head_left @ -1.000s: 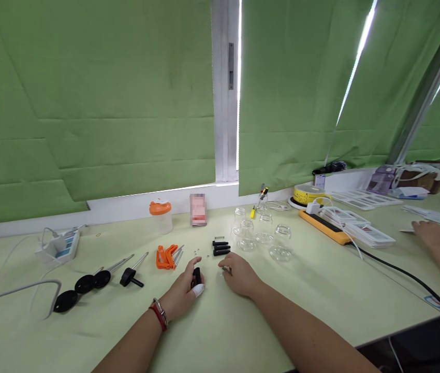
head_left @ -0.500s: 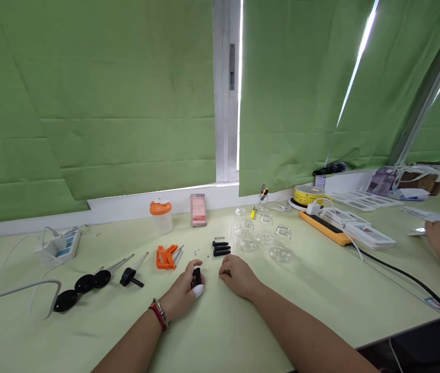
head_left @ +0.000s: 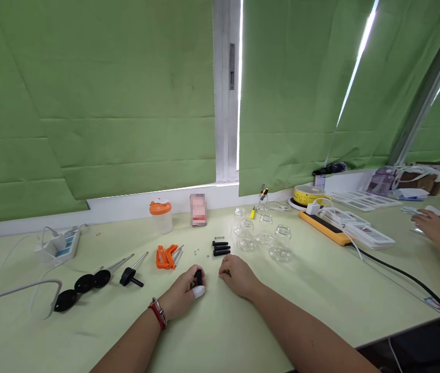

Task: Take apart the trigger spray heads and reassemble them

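Note:
My left hand (head_left: 188, 286) is curled around a small black part (head_left: 198, 277) that looks like a short plastic tube. White tape wraps its thumb. A little to the right, my right hand (head_left: 239, 274) rests on the table with its fingers bent together. Something small and dark may be at its fingertips, too small to name. Just beyond that hand lie several black plastic tubes (head_left: 221, 248) and a row of small springs (head_left: 219, 238). Tiny metal nuts (head_left: 196, 252) are scattered beyond my left hand. Orange handles (head_left: 165, 257) lie by thin metal rods (head_left: 178, 256).
Several glass jars (head_left: 247, 236) stand right of the black tubes. Black-handled tools (head_left: 102, 278) lie at left near a white power strip (head_left: 59, 246). An orange power strip (head_left: 323, 228) and cables lie at right. Another person's hand (head_left: 435, 228) handles papers at far right.
My left index finger has curled down around the black part. My right hand has barely moved. The other person's hands at the right edge have shifted left over the papers.

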`<state>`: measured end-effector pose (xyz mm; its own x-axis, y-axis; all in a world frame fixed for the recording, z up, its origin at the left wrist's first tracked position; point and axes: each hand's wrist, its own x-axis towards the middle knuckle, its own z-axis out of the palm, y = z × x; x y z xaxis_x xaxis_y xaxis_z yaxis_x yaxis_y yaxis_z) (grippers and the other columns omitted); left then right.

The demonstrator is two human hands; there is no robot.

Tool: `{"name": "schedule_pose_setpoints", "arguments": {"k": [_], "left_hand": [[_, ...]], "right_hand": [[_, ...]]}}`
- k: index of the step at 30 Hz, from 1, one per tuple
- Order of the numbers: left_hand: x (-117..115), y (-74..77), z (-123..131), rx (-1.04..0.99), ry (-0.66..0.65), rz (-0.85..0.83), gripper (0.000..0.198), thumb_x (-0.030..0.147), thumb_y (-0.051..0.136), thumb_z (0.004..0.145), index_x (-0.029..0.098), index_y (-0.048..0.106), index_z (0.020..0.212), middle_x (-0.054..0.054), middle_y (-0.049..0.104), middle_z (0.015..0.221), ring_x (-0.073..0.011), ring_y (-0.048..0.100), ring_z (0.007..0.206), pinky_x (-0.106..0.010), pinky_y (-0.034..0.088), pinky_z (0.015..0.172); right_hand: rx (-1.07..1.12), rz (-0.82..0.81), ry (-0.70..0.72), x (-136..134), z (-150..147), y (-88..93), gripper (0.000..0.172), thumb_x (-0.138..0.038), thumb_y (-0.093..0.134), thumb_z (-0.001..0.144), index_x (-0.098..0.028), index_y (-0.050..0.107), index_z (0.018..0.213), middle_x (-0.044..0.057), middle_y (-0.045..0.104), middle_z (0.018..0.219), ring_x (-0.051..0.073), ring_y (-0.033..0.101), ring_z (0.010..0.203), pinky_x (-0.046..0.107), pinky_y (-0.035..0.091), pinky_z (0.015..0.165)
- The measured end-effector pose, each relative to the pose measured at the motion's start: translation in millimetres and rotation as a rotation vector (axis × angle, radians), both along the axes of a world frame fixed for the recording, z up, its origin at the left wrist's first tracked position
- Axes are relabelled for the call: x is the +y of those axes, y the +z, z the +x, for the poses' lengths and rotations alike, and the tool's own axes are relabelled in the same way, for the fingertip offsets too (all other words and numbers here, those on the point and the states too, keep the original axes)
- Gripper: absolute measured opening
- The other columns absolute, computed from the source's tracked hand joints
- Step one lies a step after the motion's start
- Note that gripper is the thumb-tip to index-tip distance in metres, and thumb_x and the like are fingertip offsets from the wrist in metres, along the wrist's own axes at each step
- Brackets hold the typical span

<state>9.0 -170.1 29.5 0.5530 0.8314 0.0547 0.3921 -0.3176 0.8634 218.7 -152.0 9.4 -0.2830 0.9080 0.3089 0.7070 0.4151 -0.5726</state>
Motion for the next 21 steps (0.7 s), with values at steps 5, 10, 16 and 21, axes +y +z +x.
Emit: {"name": "schedule_pose_setpoints", "arguments": {"k": [5,10,16,21], "left_hand": [[-0.9,2.5,0.2,0.039,0.002,0.021,0.012,0.03,0.05,0.077,0.02,0.045,0.083,0.002,0.049,0.076,-0.0132,0.042,0.069,-0.026,0.036,0.064],[-2.5,5.4,0.8,0.063,0.007,0.038,0.011,0.031,0.048,0.077,0.021,0.044,0.079,0.003,0.046,0.073,-0.0133,0.039,0.067,-0.025,0.035,0.062],[-1.9,3.0,1.3,0.07,0.004,0.057,0.01,0.03,0.048,0.077,0.021,0.044,0.079,0.002,0.047,0.074,-0.0137,0.04,0.068,-0.026,0.036,0.063],[-0.8,-0.4,3.1,0.086,0.028,0.078,0.009,0.028,0.048,0.077,0.021,0.046,0.081,0.002,0.05,0.075,-0.0143,0.043,0.069,-0.026,0.038,0.065]], "right_hand": [[-0.002,-0.003,0.005,-1.6,-1.2,2.3,0.015,-0.013,0.056,0.074,-0.02,0.07,0.072,0.004,0.06,0.089,0.017,0.054,0.084,0.027,0.041,0.074],[0.003,0.016,0.01,-2.3,-1.8,2.2,0.017,-0.013,0.054,0.076,-0.02,0.069,0.071,0.005,0.06,0.09,0.017,0.053,0.086,0.028,0.041,0.076],[0.038,0.04,0.011,-0.3,-2.0,-0.6,0.018,-0.014,0.053,0.078,-0.02,0.069,0.072,0.005,0.058,0.097,0.018,0.053,0.09,0.03,0.041,0.08],[0.093,0.091,-0.012,0.5,-4.1,-1.9,0.016,-0.015,0.055,0.079,-0.021,0.069,0.075,0.005,0.058,0.101,0.019,0.052,0.096,0.032,0.04,0.086]]}}
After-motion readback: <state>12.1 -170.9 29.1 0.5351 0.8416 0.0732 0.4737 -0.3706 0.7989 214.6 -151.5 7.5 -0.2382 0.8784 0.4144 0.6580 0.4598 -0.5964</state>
